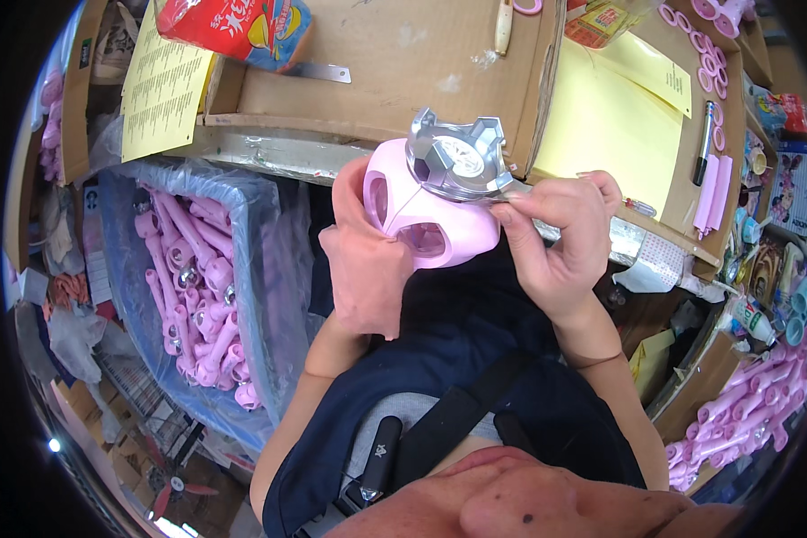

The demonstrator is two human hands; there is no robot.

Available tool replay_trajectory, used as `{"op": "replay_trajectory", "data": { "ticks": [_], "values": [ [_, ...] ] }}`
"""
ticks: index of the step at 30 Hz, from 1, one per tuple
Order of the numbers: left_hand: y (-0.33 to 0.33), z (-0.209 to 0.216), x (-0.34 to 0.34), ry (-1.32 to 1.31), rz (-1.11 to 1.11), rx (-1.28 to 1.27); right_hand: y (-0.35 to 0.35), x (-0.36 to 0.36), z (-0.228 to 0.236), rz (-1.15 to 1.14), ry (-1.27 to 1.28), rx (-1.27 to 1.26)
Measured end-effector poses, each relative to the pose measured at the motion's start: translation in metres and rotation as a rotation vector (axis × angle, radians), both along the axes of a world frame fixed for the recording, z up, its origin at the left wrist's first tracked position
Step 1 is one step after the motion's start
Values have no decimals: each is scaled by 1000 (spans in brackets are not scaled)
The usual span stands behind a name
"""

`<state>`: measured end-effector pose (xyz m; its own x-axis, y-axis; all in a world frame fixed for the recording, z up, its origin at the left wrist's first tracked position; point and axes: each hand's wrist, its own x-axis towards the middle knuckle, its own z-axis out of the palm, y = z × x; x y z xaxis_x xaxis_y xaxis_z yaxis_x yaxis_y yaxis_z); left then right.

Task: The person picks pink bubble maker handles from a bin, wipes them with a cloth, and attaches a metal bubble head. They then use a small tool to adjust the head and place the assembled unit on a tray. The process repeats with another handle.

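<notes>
My left hand [368, 278], in a salmon-coloured glove, is closed around a glossy pink plastic shell [457, 229] with oval openings in its side. On top of the shell sits a silver faceted plastic piece [462, 157], shaped like a ring with angular points and a round emblem in its middle. My right hand [565, 238] is bare, with thumb and fingers pinched together at the right edge of the silver piece. Whatever lies between those fingertips is too small to make out. The gloved fingers are partly hidden behind the shell.
A blue-lined bin [251, 224] full of pink handles stands left. Ahead is a cardboard-covered bench [394, 90] with a red drink package [242, 31] and metal strip [323, 72]. Rightward lie yellow paper [601, 134], a marker [705, 143], pink rings [708, 63] and piled pink parts [735, 403].
</notes>
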<state>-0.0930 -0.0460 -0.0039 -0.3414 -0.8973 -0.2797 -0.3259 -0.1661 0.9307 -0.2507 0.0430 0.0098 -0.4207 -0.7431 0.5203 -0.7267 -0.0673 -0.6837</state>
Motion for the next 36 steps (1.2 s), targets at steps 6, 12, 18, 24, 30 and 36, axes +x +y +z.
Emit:
{"op": "replay_trajectory", "data": {
  "ticks": [6, 12, 18, 24, 30, 36],
  "values": [
    [0, -1, 1, -24, -17, -34, 2, -1, -4, 1, -1, 31],
    [-1, -6, -3, -119, 96, -210, 1, 0, -6, 8, -13, -19],
    [0, 0, 0, -161, 7, -37, 2, 0, -6, 16, -30, 15],
    [1, 0, 1, -39, 8, -31, 3, 0, -5, -2, 14, -18],
    [1, -3, 0, -51, 16, -28, 1, 1, -6, 9, -14, -3],
    [0, -4, -3, -162, 77, -234, 3, 2, -1, 12, 20, -25]
  ]
}}
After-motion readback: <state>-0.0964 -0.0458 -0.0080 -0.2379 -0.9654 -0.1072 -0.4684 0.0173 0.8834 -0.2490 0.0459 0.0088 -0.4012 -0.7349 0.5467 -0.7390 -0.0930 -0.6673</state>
